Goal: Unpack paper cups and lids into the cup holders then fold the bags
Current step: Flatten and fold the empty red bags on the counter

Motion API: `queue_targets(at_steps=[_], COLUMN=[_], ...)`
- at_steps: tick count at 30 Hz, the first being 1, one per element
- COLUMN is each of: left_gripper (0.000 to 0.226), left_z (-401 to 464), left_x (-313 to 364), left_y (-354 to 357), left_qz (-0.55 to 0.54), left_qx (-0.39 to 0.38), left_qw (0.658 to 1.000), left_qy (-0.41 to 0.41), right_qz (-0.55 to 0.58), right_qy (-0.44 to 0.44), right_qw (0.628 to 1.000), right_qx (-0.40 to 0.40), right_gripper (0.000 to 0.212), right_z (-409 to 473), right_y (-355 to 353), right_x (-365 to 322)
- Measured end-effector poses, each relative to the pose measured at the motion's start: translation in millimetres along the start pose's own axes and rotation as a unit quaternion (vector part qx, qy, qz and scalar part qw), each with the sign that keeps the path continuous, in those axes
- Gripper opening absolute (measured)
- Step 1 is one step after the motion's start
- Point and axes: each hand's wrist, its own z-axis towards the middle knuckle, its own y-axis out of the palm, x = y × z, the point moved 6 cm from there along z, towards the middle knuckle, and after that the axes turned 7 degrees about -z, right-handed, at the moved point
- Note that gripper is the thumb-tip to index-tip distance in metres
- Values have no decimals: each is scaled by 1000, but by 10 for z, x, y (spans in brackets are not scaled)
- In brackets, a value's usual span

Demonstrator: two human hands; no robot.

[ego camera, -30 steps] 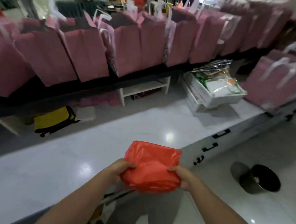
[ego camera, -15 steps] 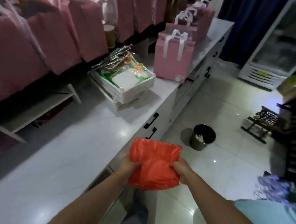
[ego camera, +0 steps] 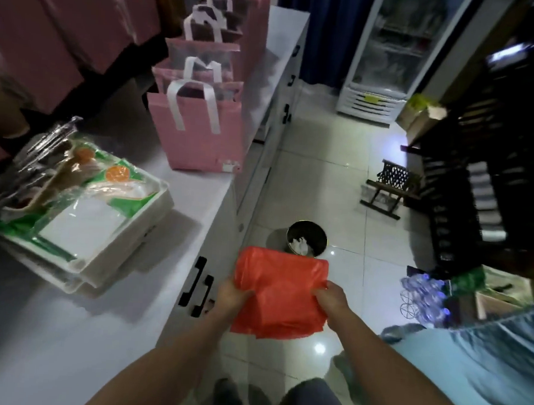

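Turned away from the table (ego camera: 67,331) now, we keep left hand (ego camera: 234,295) and right hand (ego camera: 331,300) pinching the folded red bag (ego camera: 281,291), which wants square edges and firmer creases.

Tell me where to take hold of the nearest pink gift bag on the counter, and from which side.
Grip the pink gift bag by its white handles, coming from above. It stands upright with its mouth open and both loops rising at the top; the wide flat sides offer no hold. Both hands are busy: left hand and right hand hold the red bag.
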Motion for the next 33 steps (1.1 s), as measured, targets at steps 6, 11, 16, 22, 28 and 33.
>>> queue_targets(at_steps=[6,11,16,22,28,33], left_gripper=[146,92,29,24,35,51], left_z=[992,1825,2514,3167,3673,3896], left_x=[323,637,847,746,605,483], left_y=[676,1454,2321,3125,3410,3522], left_qz=[36,126,226,277,243,255], left_qx=[-31,18,47,-10,-89,-220], left_qw=[999,990,973,959,964,941], left_qy=[-23,-52,-25,60,63,34], right_qz=[-11,-59,-64,-41,136,107], right_qy=[-9,-38,-27,-23,19,25], right_qw=[1000,997,996,999,988,994], right_qx=[12,20,53,9,-75,4], right_gripper=[6,13,10,17,47,21], right_z=[971,1970,2741,3504,4073,4446], right_y=[-482,-902,-1099,-899,-865,-1056], right_x=[-335,-625,-860,-1072,-1097,-1043])
